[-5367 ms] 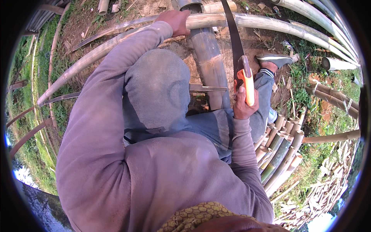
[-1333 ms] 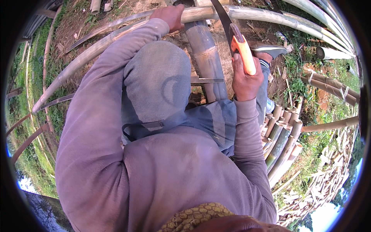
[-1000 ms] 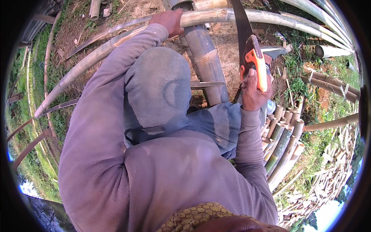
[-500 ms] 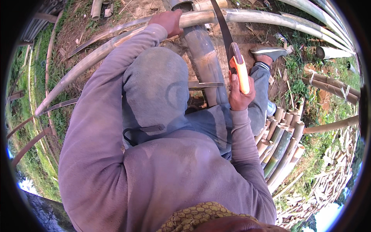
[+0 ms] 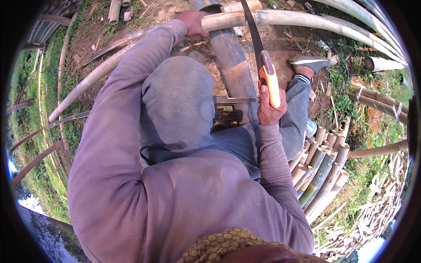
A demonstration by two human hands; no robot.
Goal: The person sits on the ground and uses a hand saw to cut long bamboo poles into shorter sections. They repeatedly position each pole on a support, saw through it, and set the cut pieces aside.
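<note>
A long, pale bamboo pole [image 5: 302, 20] lies crosswise in front of me, over a thick, darker bamboo support [image 5: 232, 61]. My left hand [image 5: 194, 23] is closed round the pole, left of the saw. My right hand [image 5: 271, 106] grips the orange handle of a handsaw [image 5: 272, 85]. Its dark blade [image 5: 255, 37] points away from me and crosses the pole just right of the support. The blade's far end is cut off by the upper edge. How deep the teeth sit in the bamboo, I cannot tell.
Several short cut bamboo pieces [image 5: 322, 173] are stacked right of my bent leg. A narrow flat bar [image 5: 234, 100] lies across the thick support. Tied bamboo [image 5: 379, 103] and a heap of offcuts [image 5: 372, 223] lie farther right. Long poles [image 5: 366, 17] fan out at the upper right.
My right hand and the saw handle have shifted slightly left and toward me. My left hand keeps its hold on the pole. The whole view has moved a little.
</note>
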